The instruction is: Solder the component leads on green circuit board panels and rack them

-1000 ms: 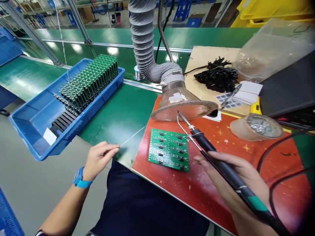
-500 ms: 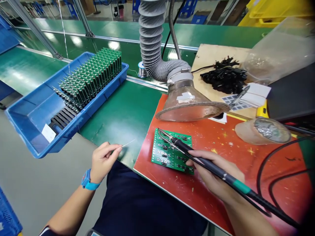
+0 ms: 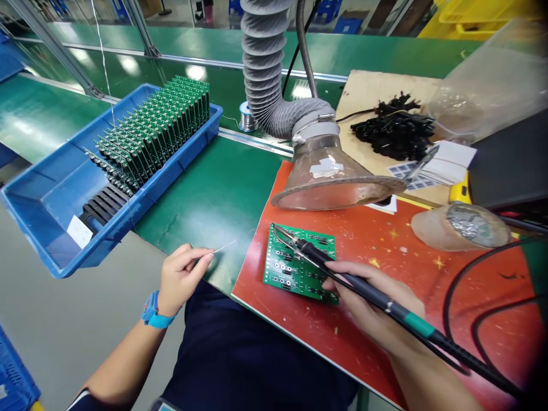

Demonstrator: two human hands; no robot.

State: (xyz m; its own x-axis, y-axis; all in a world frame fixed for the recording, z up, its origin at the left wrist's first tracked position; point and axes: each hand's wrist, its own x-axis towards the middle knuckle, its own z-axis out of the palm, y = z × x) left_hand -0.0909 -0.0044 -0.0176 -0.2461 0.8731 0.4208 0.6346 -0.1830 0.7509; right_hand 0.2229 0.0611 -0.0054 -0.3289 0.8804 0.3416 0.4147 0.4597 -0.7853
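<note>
My right hand (image 3: 368, 297) is closed round a black soldering iron (image 3: 355, 279) with a green band. Its tip sits over the upper left corner of a green circuit board (image 3: 299, 262) that lies on the red mat; whether the tip touches cannot be told. Rows of small black parts stand on the board. Between thumb and forefinger, my left hand (image 3: 186, 271) pinches a thin strand of solder wire (image 3: 225, 246). That hand is left of the board, above the green bench edge, and the wire's free end points toward the board without reaching it.
Above the red mat (image 3: 363, 342) hangs a fume extraction hood (image 3: 334, 177) on a grey hose. A blue bin (image 3: 171, 177) at left holds several upright circuit boards (image 3: 158, 125). A solder spool (image 3: 247, 117), a tilted cup (image 3: 458, 227) and black cables (image 3: 394, 128) lie farther back.
The view has shifted slightly, moving the bin a little left in the picture. Both hands keep their grips, and the iron stays over the same corner of the board.
</note>
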